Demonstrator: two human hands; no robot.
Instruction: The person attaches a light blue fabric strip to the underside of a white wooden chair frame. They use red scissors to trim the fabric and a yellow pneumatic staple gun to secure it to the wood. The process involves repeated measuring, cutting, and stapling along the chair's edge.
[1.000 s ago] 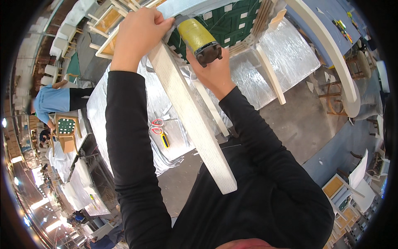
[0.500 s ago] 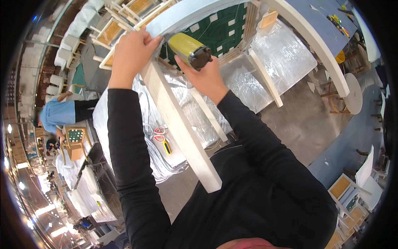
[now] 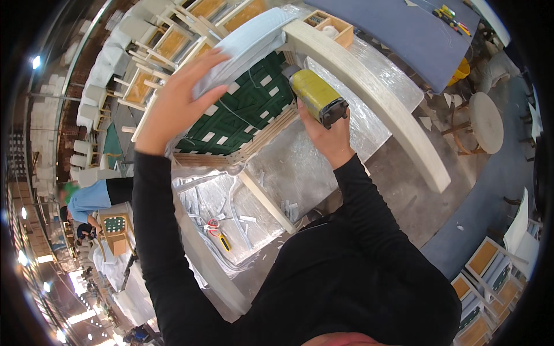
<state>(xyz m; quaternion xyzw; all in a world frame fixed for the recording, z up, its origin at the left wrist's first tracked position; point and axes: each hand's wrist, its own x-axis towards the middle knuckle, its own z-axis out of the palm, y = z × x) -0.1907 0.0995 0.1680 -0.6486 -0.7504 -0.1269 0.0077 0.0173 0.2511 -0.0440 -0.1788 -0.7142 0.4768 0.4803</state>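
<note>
My left hand has its fingers outstretched and its thumb apart, by the pale blue fabric-covered rail of a chair frame. It holds nothing; whether the fingertips touch the fabric I cannot tell. My right hand is wrapped round a yellow-green staple gun with a black end cap, its grip hidden in my palm. The gun's grey front end is over the inside of the frame, near the rail's right end. Dark green woven webbing fills the frame. A curved pale wooden leg runs down at the right.
Below the frame is a plastic-wrapped table top with fabric scraps, red-handled scissors and a yellow cutter. A small wooden box stands beyond the leg. At far left a person in a blue shirt works on another chair.
My left hand has come off the frame's corner and opened. The staple gun in my right hand has moved right and down, away from that corner. The chair frame looks turned in view.
</note>
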